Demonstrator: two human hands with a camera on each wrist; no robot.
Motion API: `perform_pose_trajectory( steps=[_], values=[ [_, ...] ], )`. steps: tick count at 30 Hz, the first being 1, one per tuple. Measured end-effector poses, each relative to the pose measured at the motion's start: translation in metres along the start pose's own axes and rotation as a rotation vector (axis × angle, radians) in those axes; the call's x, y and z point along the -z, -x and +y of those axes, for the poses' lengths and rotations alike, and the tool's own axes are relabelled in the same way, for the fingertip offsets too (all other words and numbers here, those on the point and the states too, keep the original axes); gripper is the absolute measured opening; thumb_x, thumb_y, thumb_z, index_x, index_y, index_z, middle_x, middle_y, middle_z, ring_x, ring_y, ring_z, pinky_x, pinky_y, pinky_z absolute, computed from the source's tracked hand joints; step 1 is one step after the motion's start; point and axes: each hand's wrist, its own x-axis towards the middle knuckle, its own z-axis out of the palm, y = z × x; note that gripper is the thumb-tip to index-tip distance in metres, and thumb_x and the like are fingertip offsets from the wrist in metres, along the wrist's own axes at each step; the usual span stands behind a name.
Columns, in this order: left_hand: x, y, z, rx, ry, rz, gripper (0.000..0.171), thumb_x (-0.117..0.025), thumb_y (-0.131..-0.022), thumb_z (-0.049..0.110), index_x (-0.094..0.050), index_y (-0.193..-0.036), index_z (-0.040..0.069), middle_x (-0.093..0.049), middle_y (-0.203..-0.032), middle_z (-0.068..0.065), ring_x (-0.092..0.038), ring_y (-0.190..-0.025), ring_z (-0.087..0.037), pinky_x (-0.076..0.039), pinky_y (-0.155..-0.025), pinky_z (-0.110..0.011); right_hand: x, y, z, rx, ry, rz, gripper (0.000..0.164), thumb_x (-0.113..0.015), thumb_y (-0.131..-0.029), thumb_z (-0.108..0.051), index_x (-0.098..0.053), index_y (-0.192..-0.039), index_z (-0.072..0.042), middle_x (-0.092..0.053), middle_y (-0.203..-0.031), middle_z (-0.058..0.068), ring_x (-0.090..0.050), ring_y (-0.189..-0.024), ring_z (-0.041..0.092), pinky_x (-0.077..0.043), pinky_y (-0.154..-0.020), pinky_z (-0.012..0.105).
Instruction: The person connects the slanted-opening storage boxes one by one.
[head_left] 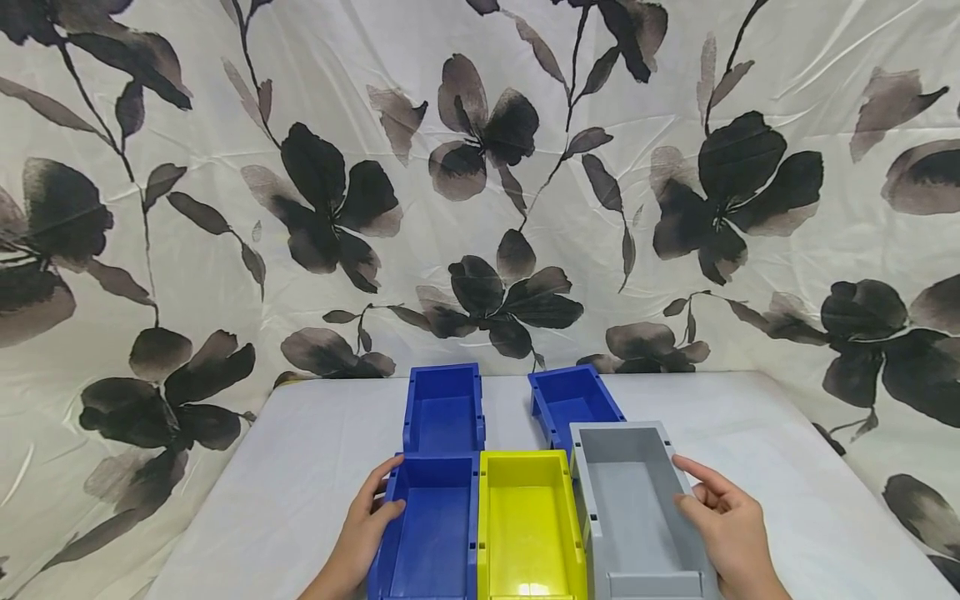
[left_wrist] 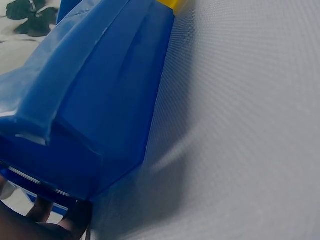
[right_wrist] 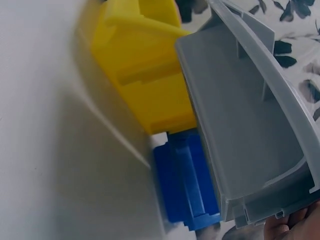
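Note:
My left hand (head_left: pixel 360 533) grips the left wall of the front blue bin (head_left: pixel 433 533), thumb over the rim and fingers near its back corner. In the left wrist view the fingers (left_wrist: pixel 42 212) show at that bin's end. A yellow bin (head_left: pixel 528 525) stands right beside it, in the middle. With my right hand (head_left: pixel 731 525) I hold the right wall of a grey bin (head_left: pixel 637 508); in the right wrist view this bin is tilted and stands higher than the yellow one. Its back left corner overlaps a blue bin behind it in the head view.
Behind the front row are two more blue bins, one at the back left (head_left: pixel 446 408) and one turned at an angle at the back right (head_left: pixel 570 404). A white cloth covers the table (head_left: pixel 300 442). A floral curtain (head_left: pixel 405 333) hangs behind the table.

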Motion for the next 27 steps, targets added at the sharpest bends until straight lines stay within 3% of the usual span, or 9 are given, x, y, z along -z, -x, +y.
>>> perform_pose_trajectory(
  steps=[11,20,27],
  values=[
    [-0.001,-0.001,0.001,-0.026,0.004,0.004,0.057,-0.051,-0.093,0.006,-0.038,-0.147,0.017,-0.042,-0.131,-0.025,-0.054,-0.106,-0.036,-0.051,-0.076,-0.048,0.002,-0.006,0.005,0.069,0.082,-0.064,0.044,-0.066,-0.082,0.008,-0.061,-0.126,0.004,-0.049,-0.069,0.002,-0.040,-0.056,0.007,-0.037,-0.049,0.023],
    [-0.001,0.000,0.002,-0.008,-0.008,0.004,0.056,-0.052,-0.094,0.008,-0.038,-0.147,0.018,-0.043,-0.131,-0.024,-0.054,-0.106,-0.034,-0.050,-0.077,-0.048,-0.001,-0.003,0.011,-0.035,0.039,-0.048,0.043,-0.066,-0.085,0.004,-0.062,-0.127,0.001,-0.047,-0.068,0.001,-0.042,-0.059,0.009,-0.040,-0.057,0.022],
    [0.000,-0.001,0.001,-0.012,0.002,-0.001,0.056,-0.052,-0.094,0.007,-0.038,-0.147,0.018,-0.043,-0.131,-0.024,-0.054,-0.106,-0.034,-0.050,-0.078,-0.047,0.004,-0.004,0.009,0.139,0.173,-0.100,0.036,-0.067,-0.087,0.000,-0.065,-0.123,-0.001,-0.049,-0.073,0.003,-0.041,-0.058,0.010,-0.038,-0.053,0.025]
  ],
)
